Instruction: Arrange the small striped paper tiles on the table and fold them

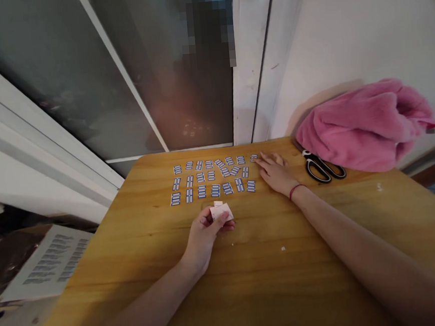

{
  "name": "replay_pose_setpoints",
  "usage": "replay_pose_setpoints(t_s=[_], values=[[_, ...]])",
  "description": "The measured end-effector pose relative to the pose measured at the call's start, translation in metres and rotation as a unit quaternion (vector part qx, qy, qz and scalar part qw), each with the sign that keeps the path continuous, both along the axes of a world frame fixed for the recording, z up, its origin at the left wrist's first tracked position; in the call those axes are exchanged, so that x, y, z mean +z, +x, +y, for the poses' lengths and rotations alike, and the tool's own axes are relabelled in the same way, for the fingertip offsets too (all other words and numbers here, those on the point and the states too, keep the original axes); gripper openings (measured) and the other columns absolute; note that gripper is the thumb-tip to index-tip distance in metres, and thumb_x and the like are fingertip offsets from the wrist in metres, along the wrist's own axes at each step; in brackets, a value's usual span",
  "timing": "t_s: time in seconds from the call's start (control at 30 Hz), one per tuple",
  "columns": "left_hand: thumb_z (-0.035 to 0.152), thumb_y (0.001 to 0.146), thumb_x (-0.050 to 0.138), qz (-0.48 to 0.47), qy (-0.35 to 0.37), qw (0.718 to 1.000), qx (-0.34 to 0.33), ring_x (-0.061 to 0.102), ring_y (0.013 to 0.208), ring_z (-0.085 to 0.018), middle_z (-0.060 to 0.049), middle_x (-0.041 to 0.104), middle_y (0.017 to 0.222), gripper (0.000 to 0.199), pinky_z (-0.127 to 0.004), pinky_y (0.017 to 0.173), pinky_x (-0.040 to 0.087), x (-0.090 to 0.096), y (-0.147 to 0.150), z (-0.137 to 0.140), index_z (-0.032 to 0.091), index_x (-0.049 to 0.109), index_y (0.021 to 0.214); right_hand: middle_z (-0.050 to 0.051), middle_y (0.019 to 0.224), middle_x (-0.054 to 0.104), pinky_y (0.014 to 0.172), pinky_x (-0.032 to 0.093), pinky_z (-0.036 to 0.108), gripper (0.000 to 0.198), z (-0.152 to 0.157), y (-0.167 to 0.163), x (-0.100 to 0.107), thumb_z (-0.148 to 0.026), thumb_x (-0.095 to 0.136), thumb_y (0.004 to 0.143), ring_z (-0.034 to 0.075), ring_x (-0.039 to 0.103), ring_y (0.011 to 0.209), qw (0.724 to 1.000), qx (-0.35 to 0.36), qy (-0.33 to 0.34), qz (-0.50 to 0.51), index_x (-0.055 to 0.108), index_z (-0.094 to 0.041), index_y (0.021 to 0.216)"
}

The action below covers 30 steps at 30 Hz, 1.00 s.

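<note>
My left hand [204, 234] is closed around several small white paper slips [221, 212], with the thumb pressed on top of them. Beyond it, small paper cards with blue-edged markings lie in three uneven rows; one card [201, 192] sits in the row nearest me. My right hand [274, 171] rests at the right end of the far row, palm down with fingers stretched out. Its fingertips touch the last card [254, 157] of that row, which lies flat on the wood. A red band circles the right wrist.
Scissors with black and white handles [318, 170] lie on the wooden table [250, 291], partly under a pink plush cloth [365, 126] at right. A framed glass door [182, 100] stands behind the table. Paper scraps [283, 248] dot the tabletop. At lower left is a printed cardboard box [48, 261].
</note>
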State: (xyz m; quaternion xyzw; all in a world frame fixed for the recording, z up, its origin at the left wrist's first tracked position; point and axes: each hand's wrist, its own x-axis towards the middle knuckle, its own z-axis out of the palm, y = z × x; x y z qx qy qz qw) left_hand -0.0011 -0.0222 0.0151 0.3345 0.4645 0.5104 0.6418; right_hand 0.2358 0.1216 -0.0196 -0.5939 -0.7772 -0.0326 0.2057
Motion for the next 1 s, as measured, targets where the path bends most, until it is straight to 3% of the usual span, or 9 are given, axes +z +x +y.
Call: replay_pose_setpoints(t_s=[0.13, 0.23, 0.37, 0.57, 0.7, 0.9, 1.0], values=[[0.028, 0.068, 0.072, 0.006, 0.006, 1.0, -0.009, 0.061, 0.064, -0.011, -0.001, 0.064, 0.072, 0.023, -0.023, 0.062, 0.051, -0.001, -0.001, 0.001, 0.013, 0.062, 0.082, 0.012, 0.125, 0.053, 0.094, 0.031, 0.047, 0.043, -0.008, -0.003, 0.014, -0.015, 0.036, 0.083, 0.029, 0.039, 0.113, 0.995, 0.016, 0.065, 0.069, 0.05, -0.014, 0.124], [0.028, 0.067, 0.073, 0.008, 0.014, 1.0, -0.006, 0.061, 0.062, -0.01, -0.001, 0.063, 0.071, 0.023, -0.022, 0.06, 0.051, -0.002, -0.002, 0.003, 0.013, 0.062, 0.081, 0.011, 0.103, 0.062, 0.089, 0.031, 0.044, 0.028, -0.03, -0.019, 0.027, -0.02, 0.038, 0.086, 0.027, 0.045, 0.099, 0.986, 0.09, 0.092, 0.108, 0.058, -0.017, 0.106], [0.028, 0.066, 0.074, 0.006, 0.011, 1.0, 0.007, 0.061, 0.062, -0.011, -0.001, 0.064, 0.073, 0.024, -0.024, 0.061, 0.052, -0.003, -0.003, 0.005, 0.013, 0.062, 0.08, 0.006, 0.085, 0.059, 0.083, 0.035, 0.037, 0.017, -0.071, -0.057, 0.035, -0.026, 0.04, 0.088, 0.021, 0.048, 0.086, 0.945, 0.233, 0.027, 0.226, 0.055, -0.02, 0.09], [0.028, 0.066, 0.074, 0.0, 0.025, 1.0, -0.003, 0.061, 0.063, -0.011, -0.001, 0.065, 0.074, 0.024, -0.024, 0.061, 0.053, -0.003, -0.003, 0.006, 0.013, 0.063, 0.081, 0.002, 0.077, 0.06, 0.083, 0.031, 0.037, 0.016, -0.092, -0.088, 0.035, -0.034, 0.054, 0.084, 0.02, 0.048, 0.085, 0.921, 0.27, -0.065, 0.272, 0.054, -0.021, 0.074], [0.029, 0.068, 0.072, -0.002, 0.023, 1.0, -0.009, 0.064, 0.068, -0.013, -0.005, 0.068, 0.086, 0.028, -0.027, 0.066, 0.054, -0.003, -0.003, 0.006, 0.013, 0.064, 0.09, 0.001, 0.069, 0.061, 0.077, 0.033, 0.035, 0.022, -0.084, -0.083, 0.032, -0.036, 0.057, 0.082, 0.019, 0.052, 0.077, 0.93, 0.217, -0.038, 0.296, 0.057, -0.021, 0.066], [0.03, 0.071, 0.069, -0.016, 0.017, 1.0, -0.019, 0.065, 0.07, -0.015, -0.008, 0.069, 0.089, 0.026, -0.03, 0.069, 0.053, -0.003, -0.006, 0.006, 0.012, 0.062, 0.09, 0.001, 0.07, 0.068, 0.087, 0.03, 0.041, 0.021, -0.047, -0.041, 0.025, -0.038, 0.053, 0.083, 0.017, 0.058, 0.063, 0.958, 0.035, 0.067, 0.276, 0.065, -0.021, 0.086], [0.031, 0.071, 0.07, -0.021, 0.016, 0.999, -0.025, 0.065, 0.068, -0.015, -0.008, 0.069, 0.089, 0.027, -0.03, 0.068, 0.053, -0.003, -0.006, 0.006, 0.013, 0.062, 0.089, 0.003, 0.08, 0.071, 0.093, 0.026, 0.045, 0.018, -0.024, -0.015, 0.019, -0.029, 0.051, 0.082, 0.02, 0.062, 0.075, 0.97, -0.034, 0.097, 0.221, 0.067, -0.021, 0.083]])
